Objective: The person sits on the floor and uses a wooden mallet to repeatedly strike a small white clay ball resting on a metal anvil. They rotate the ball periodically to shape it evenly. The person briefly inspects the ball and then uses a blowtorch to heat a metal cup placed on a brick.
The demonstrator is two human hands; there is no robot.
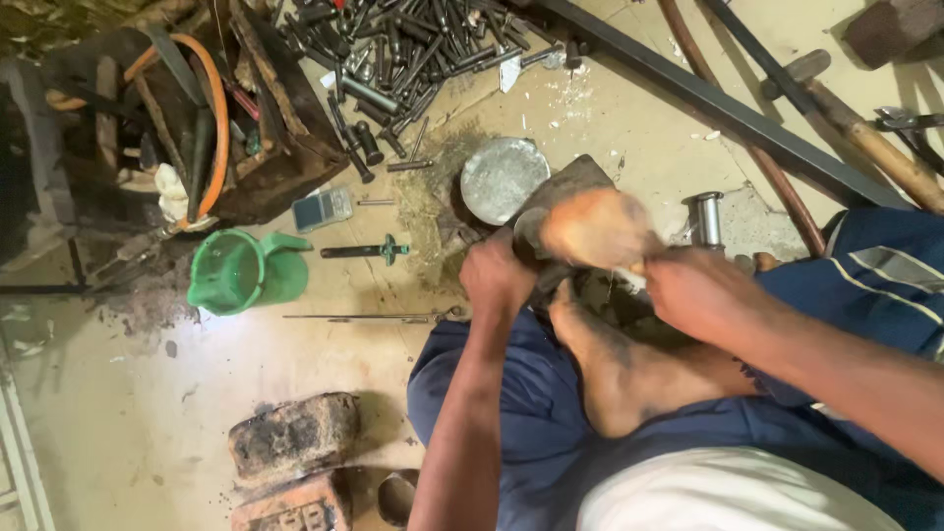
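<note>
Blurred, perhaps wooden, rounded block (595, 228)

Setting: a floor-level metal workshop. Work is done seated on a bare, stained concrete floor (147, 433). Evidence: a heap of dark steel bolts and rods (413, 49), a crate of tools and hose (187, 118), a long steel bar (718, 98), a wooden-handled hammer (846, 108), soot-blackened bricks (295, 442), a green plastic jug (241, 270), and scattered metal filings.
</note>
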